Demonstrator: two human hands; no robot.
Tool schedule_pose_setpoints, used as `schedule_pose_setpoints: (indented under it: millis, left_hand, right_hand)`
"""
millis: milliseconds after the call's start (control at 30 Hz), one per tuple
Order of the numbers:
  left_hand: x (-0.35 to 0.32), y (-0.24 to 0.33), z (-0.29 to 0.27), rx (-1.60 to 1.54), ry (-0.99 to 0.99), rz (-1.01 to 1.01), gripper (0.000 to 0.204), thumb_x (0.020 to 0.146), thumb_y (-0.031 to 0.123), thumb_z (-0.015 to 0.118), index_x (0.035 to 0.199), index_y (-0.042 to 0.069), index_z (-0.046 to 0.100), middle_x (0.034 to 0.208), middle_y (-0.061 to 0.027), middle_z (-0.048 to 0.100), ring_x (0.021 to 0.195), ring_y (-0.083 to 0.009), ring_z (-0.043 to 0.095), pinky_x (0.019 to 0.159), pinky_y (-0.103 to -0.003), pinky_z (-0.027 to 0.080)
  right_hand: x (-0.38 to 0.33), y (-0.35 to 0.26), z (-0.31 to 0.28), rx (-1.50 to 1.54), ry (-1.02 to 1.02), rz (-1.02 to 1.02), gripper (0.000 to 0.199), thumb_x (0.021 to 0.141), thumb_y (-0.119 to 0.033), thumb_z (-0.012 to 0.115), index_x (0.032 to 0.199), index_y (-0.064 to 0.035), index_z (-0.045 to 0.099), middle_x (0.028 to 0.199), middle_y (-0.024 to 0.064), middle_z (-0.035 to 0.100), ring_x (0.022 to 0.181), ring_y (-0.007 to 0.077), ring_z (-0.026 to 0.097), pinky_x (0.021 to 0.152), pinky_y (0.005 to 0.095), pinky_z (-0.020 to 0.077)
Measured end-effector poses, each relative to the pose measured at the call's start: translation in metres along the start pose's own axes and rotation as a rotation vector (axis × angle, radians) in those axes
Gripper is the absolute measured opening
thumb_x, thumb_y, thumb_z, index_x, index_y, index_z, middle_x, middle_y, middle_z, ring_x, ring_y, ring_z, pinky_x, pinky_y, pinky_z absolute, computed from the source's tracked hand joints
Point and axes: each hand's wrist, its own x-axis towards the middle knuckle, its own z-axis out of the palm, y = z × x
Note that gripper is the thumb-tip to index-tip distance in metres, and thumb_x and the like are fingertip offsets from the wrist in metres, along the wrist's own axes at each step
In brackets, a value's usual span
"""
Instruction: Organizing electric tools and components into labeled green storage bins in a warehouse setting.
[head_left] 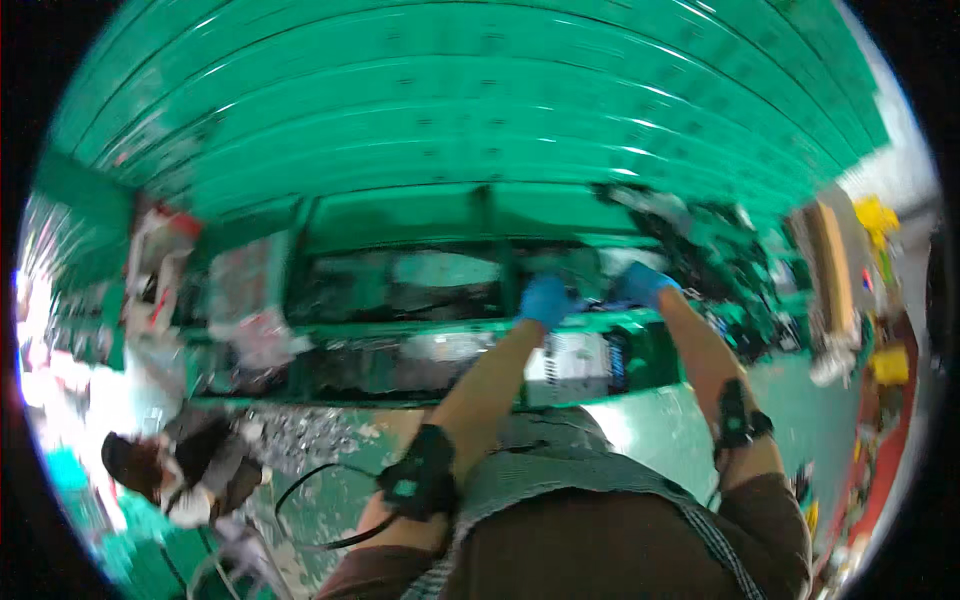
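1. Both hands are in blue gloves and reach into the upper tier of a green metal rack [480,330]. Left hand [545,298] is curled over the tier's front rail; right hand [640,283] is just beside it, at the edge of a tangled heap of dark scrap [700,240].
2. Grip state: left fingers look folded around the rail or something on it; which one cannot be told through motion blur. Whether the right hand is spread or pinching cannot be told either.
3. Items in hand, if any, are hidden under the gloves. The heap sits just right of and behind the right hand; clear plastic bags [440,270] lie left of the left hand, in the same tier.
4. Below the grip, a lower tier holds a white-and-dark boxed unit [575,360].
5. Judgement: the rail hold is best kept as a brace while the scrap is pulled free with the right hand, slowly, since tangled pieces may drag neighbours out.
6. Another person [180,465] crouches well away, lower left; falling pieces should be kept off that side.
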Motion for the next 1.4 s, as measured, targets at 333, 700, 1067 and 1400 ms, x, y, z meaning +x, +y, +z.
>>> schedule_pose_setpoints:
  millis: [333, 700, 1067, 1400]
  left_hand:
    - [-0.161, -0.166, -0.241, -0.793, 1.149, -0.009, 0.045, 0.071, 0.004, 0.067, 0.114, 0.001, 0.051, 0.099, -0.0126, 0.06, 0.077, -0.0195, 0.055, 0.074, -0.031, 0.047]
    - [-0.305, -0.355, -0.312, -0.638, 1.146, -0.464, 0.043, 0.075, 0.019, 0.073, 0.107, -0.004, 0.055, 0.097, -0.0069, 0.062, 0.083, -0.0135, 0.057, 0.074, -0.027, 0.046]
    - [-0.197, -0.101, -0.393, -0.943, 1.057, -0.115, 0.045, 0.09, 0.03, 0.054, 0.124, 0.003, 0.046, 0.116, -0.0052, 0.052, 0.102, -0.0138, 0.053, 0.08, -0.03, 0.046]
    - [-0.163, -0.083, -0.153, -0.802, 0.809, -0.447, 0.047, 0.082, 0.019, 0.065, 0.121, 0.001, 0.047, 0.114, -0.0083, 0.053, 0.099, -0.0175, 0.051, 0.083, -0.033, 0.043]
  right_hand:
    - [-0.013, -0.068, -0.057, 0.75, 0.002, 0.477, 0.02, 0.073, -0.018, 0.067, 0.069, 0.0016, 0.063, 0.067, 0.0123, 0.063, 0.06, 0.0126, 0.054, 0.056, 0.0291, 0.0421]
    - [0.013, -0.081, -0.045, 0.256, 0.075, 0.71, 0.062, 0.056, -0.039, 0.082, 0.094, 0.0035, 0.057, 0.093, 0.0193, 0.06, 0.086, 0.0315, 0.058, 0.072, 0.04, 0.047]
    - [0.036, -0.181, -0.166, 1.451, 0.734, 0.062, 0.094, 0.081, -0.007, 0.064, 0.143, -0.0282, -0.004, 0.14, 0.0209, 0.026, 0.108, 0.022, 0.049, 0.078, 0.0296, 0.0504]
    - [0.062, -0.24, -0.103, 2.191, 0.412, 0.137, 0.059, 0.082, -0.034, 0.064, 0.128, -0.0047, 0.04, 0.116, 0.0104, 0.054, 0.106, 0.0194, 0.053, 0.087, 0.0344, 0.0459]
